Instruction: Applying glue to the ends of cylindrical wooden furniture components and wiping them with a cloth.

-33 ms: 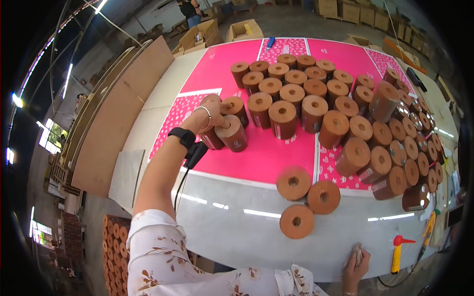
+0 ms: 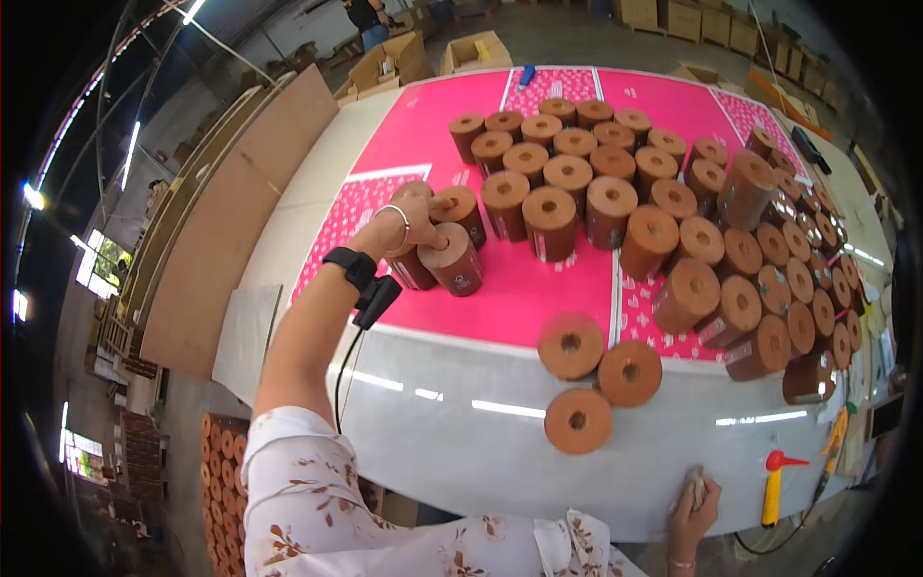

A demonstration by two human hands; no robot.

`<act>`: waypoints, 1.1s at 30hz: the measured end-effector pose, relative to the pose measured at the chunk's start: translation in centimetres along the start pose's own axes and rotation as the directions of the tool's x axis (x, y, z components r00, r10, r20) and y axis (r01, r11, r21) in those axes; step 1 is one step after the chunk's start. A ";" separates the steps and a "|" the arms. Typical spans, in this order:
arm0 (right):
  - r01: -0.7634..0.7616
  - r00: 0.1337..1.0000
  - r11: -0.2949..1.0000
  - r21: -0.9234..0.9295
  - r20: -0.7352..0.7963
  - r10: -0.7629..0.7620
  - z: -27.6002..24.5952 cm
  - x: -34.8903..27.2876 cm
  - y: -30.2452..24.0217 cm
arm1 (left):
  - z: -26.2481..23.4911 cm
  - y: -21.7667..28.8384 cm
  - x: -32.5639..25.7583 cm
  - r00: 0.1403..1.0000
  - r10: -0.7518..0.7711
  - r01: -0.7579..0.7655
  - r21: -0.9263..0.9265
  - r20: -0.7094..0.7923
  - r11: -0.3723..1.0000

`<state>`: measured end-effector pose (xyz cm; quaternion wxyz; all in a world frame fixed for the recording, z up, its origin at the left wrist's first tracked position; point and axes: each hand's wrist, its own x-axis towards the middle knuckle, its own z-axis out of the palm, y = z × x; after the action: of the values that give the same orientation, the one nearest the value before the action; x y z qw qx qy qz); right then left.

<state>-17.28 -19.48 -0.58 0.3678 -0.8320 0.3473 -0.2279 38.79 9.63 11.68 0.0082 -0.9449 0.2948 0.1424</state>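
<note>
Centre-left, our L hand (image 2: 415, 216) spreads its fingers, tips at the holes of a front cylinder (image 2: 456, 267) and a rear cylinder (image 2: 470, 219), both approx. upright; we can't tell if they pinch. Front one's just below-right of the hand, its pale print (image 2: 460, 281) illegible. Lower right, well apart, our R hand (image 2: 694, 512) clutches a greyish rag (image 2: 694, 485).

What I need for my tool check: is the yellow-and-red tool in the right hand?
No, the yellow-and-red tool lies apart from the right hand, farther to the right.
</note>
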 end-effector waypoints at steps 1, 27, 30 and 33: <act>0.002 1.000 1.000 0.013 0.003 -0.002 0.5 0.6 -0.5 | -0.3 0.4 -0.9 1.000 -0.003 0.004 -0.006 0.014 1.000; 0.186 0.982 0.982 0.036 0.005 -0.186 0.8 1.1 0.2 | 13.5 21.5 -25.6 0.876 -0.040 -0.346 -0.684 -0.481 0.642; 0.204 0.979 0.978 0.047 -0.002 -0.204 0.5 1.2 0.0 | 17.1 23.9 -23.2 0.885 -0.045 -0.348 -0.722 -0.464 0.598; 0.286 0.957 0.958 -0.003 -0.055 -0.286 0.7 1.2 0.2 | 18.4 24.9 -20.0 0.852 -0.087 -0.392 -0.738 -0.517 0.550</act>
<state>-16.13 -20.11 -1.03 0.3233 -0.8659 0.2329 -0.3025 4.31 1.94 1.21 -0.5219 -0.8092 0.2694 0.0151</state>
